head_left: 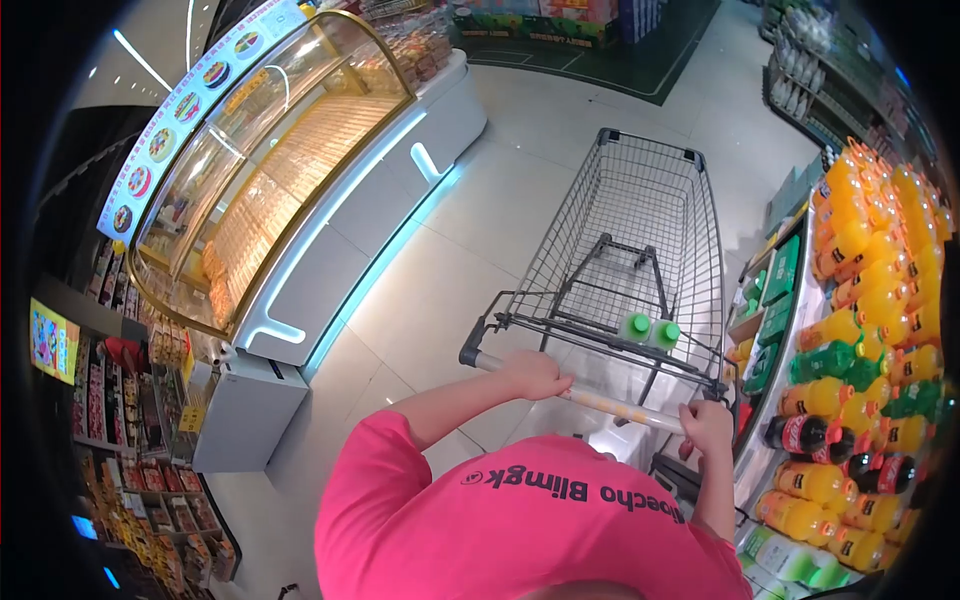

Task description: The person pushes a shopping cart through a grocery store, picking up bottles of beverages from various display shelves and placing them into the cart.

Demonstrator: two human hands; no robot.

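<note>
My left hand point(538, 375) is closed around the handlebar point(610, 404) of a wire shopping cart point(568, 232), left of the bar's middle. Toward the bar's right end, my right hand point(707, 424) grips it as well. Inside the cart, close to the handle side, stand two things with green caps, the left cap point(637, 326) and the right cap point(666, 334); their bodies are mostly hidden below. The rest of the basket shows bare wire mesh. Pink sleeves lead to both arms.
Stacked orange drink bottles point(860, 285) line the right side, close to the cart, with cola bottles point(805, 434) among them. A curved glass display case point(270, 190) stands to the left. Pale floor tiles point(470, 225) lie between case and cart. Snack shelves point(160, 500) stand at lower left.
</note>
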